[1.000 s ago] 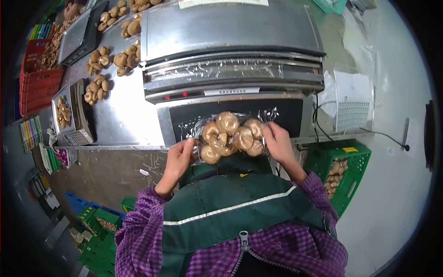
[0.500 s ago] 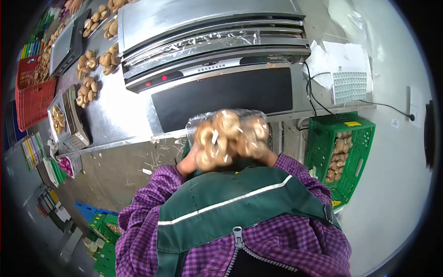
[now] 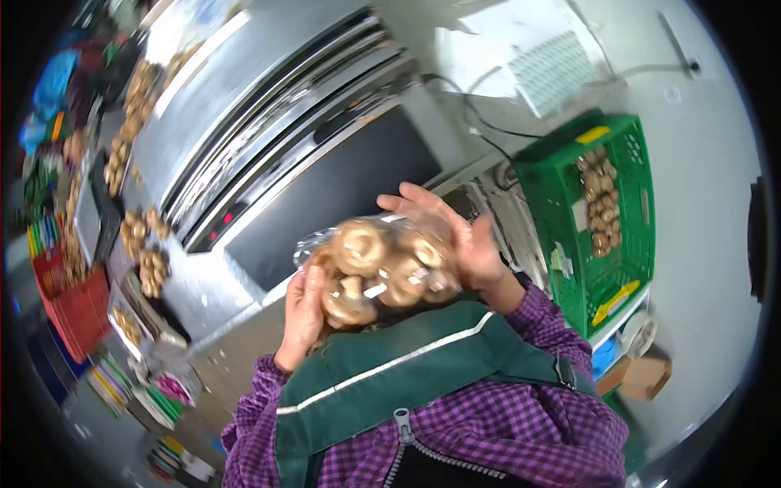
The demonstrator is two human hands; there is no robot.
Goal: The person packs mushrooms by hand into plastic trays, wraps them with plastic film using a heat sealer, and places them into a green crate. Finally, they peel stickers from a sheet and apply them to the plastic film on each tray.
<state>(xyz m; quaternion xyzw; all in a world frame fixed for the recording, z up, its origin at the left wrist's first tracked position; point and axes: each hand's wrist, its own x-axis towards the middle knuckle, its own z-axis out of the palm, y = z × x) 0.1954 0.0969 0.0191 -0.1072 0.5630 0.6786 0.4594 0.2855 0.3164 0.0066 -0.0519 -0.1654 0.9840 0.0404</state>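
Observation:
A clear film-wrapped pack of brown mushrooms (image 3: 382,272) is held close in front of the green apron. My left hand (image 3: 305,309) grips its left end, thumb on the wrap. At the other end my right hand (image 3: 460,240) has its fingers spread, with the palm against or close beside the pack. Beyond the pack lies the black plate (image 3: 342,187) of the wrapping machine (image 3: 285,106), where two red lights glow.
To the right stands a green crate (image 3: 643,203) with wrapped mushroom packs (image 3: 600,199). Mushroom piles (image 3: 153,272), a scale (image 3: 150,317) and a red crate (image 3: 81,313) are at the left. Papers (image 3: 553,69) and cables lie beyond the machine.
The view has turned, so the machine now appears tilted. My right hand has opened and come up beside the pack; my left hand still holds it.

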